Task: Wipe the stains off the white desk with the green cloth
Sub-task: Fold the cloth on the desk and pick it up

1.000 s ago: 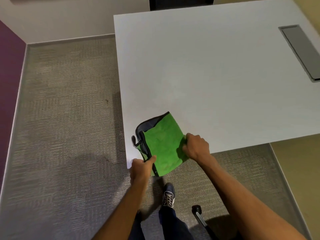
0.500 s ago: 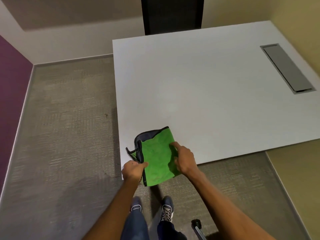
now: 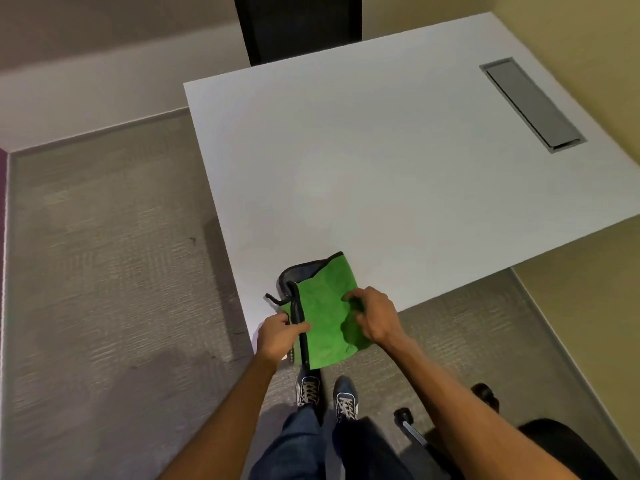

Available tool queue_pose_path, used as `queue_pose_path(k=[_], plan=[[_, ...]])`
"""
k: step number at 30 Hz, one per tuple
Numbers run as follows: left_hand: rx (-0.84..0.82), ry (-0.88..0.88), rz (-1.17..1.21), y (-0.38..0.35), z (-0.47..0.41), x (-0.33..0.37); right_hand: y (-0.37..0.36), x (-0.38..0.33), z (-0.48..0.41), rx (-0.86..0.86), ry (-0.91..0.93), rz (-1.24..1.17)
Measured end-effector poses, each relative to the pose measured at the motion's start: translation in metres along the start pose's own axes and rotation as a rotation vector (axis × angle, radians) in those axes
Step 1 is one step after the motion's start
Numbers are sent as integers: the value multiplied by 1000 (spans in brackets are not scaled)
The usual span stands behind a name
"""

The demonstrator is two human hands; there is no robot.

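The green cloth [image 3: 322, 310], folded, with a dark trim and a grey underside showing at its far edge, lies on the near left corner of the white desk [image 3: 381, 161] and hangs a little over the front edge. My left hand [image 3: 278, 336] pinches the cloth's dark left edge between thumb and fingers. My right hand [image 3: 374, 317] rests on the cloth's right side with fingers curled into the fabric, which bunches there. I cannot make out any distinct stains on the desk.
A grey cable hatch [image 3: 531, 103] is set into the desk at the far right. A dark chair back [image 3: 298, 26] stands behind the desk. An office chair's castors and seat [image 3: 568, 448] are at the lower right. Carpet [image 3: 104, 271] lies to the left.
The view has shifted so the desk sits further right. My right hand has spread from the cloth's right edge onto its surface, bunching the fabric. My left hand keeps its pinch.
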State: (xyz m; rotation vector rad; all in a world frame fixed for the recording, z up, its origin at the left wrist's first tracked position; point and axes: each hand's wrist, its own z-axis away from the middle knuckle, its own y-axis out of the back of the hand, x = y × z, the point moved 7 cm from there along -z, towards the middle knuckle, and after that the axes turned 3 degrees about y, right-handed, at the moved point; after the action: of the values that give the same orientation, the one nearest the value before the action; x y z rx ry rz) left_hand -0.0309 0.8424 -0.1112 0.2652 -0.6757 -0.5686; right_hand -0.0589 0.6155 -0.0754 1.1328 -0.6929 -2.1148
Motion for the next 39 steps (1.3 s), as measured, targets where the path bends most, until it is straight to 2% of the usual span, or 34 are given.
queue_pose_path(k=[6,13,18,26,39], plan=[[77,-148,-248,6,13,42,26,-2,15,149,-19,-56],[150,-375,-315,-15,28,123,84,21,28,352,-77,-148],[124,-498,-337,-50,43,190,138,57,32,461,-113,-176],[101,-609,-328,-142,67,286,241,138,35,539,-117,-199],[75,-663,-269,-319,112,412,398,301,30,588,-125,-168]])
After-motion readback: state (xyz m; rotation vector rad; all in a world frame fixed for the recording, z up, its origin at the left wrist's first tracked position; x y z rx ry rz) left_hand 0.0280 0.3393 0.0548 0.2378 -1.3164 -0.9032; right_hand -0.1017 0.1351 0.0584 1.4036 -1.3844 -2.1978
